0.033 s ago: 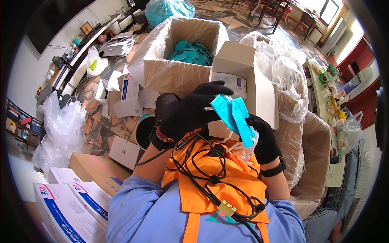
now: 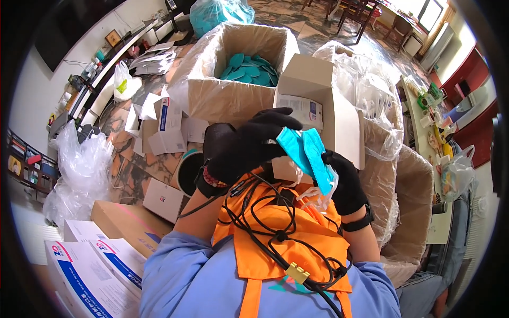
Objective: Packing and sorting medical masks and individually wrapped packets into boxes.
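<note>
Teal folded face masks [image 2: 306, 155] with white ear loops hang tilted between my two black-gloved hands; whether they are one mask or a couple, I cannot tell. My left hand [image 2: 246, 142] pinches their upper left end, its fingers stretched across the top and its thumb beneath. On the other side my right hand [image 2: 343, 180] grips the right edge, its fingers partly hidden by the fabric. Below them the loose white loops [image 2: 316, 202] dangle over my orange apron [image 2: 297, 228]. Just beyond the masks stands an open carton [image 2: 342, 119] with a white printed packet [image 2: 301, 110] in it.
A plastic-lined box [image 2: 228, 95] holds many teal pieces. Further lined boxes [image 2: 408, 206] stand at right, one with white bundles [image 2: 371, 79]. White printed boxes [image 2: 87, 270] lie at lower left, near a dark bin [image 2: 190, 172]. Black cables [image 2: 265, 222] loop across my apron.
</note>
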